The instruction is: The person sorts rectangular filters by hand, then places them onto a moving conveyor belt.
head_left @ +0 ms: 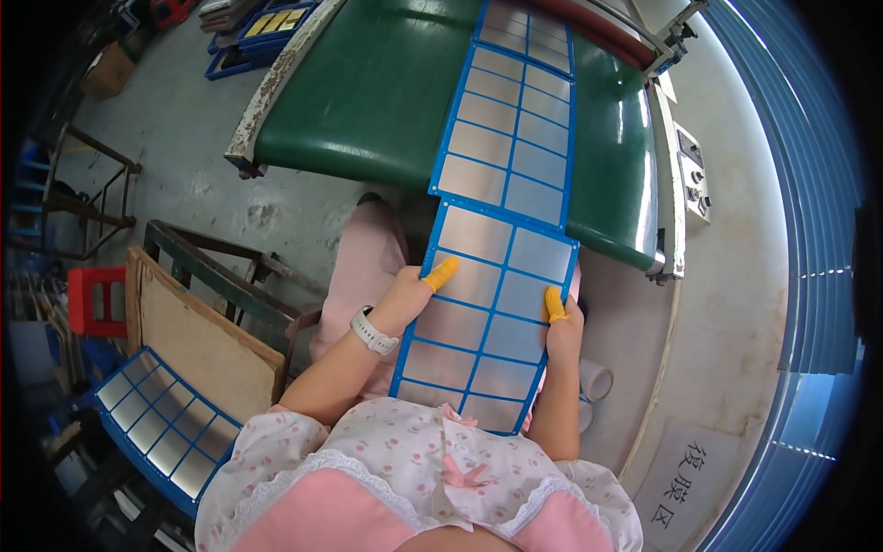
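A flat silvery sheet [452,324] printed with a blue grid lies in front of my torso, held between both hands. My left hand [416,293] grips its left edge, and a yellow finger cot covers the thumb lying on top. On the opposite edge my right hand [565,324] is closed, its thumb also in a yellow cot; the fingers of both hands are hidden underneath. The sheet's far edge meets or slightly overlaps a matching sheet [482,116] lying on the green belt [368,92]. Another such sheet [504,23] is farther along, near a red roller [602,32].
To my left, a stack of similar blue-gridded sheets [170,414] sits beside a wooden board [198,317] on a metal frame. Behind it stands a red stool [96,302]. A control box [692,173] is at the belt's right side. White rolls [596,379] rest by my right forearm.
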The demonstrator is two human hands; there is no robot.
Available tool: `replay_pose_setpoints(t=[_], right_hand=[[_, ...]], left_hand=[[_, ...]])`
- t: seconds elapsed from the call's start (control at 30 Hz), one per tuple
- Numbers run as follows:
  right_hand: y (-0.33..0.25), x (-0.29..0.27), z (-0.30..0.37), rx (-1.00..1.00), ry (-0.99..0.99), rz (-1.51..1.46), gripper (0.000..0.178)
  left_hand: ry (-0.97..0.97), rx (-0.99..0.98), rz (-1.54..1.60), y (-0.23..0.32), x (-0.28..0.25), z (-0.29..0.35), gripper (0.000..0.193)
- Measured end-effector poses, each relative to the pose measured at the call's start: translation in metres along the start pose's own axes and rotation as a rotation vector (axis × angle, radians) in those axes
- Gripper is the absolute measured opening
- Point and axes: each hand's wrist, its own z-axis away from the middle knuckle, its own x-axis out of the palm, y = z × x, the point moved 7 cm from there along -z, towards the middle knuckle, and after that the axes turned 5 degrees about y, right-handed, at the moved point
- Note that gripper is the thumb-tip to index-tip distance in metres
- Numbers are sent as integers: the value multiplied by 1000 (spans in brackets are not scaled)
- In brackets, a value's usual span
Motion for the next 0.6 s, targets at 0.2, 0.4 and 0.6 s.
replay_pose_setpoints(t=[0.2, 0.4, 0.6], right_hand=[[-5, 13, 0, -77, -31, 37, 19], [-6, 19, -6, 9, -41, 18, 24], [-10, 25, -15, -44, -41, -15, 26]], left_hand=[[95, 132, -2, -14, -10, -12, 17], [104, 103, -54, -6, -16, -19, 14], [97, 107, -19, 5, -15, -21, 15]])
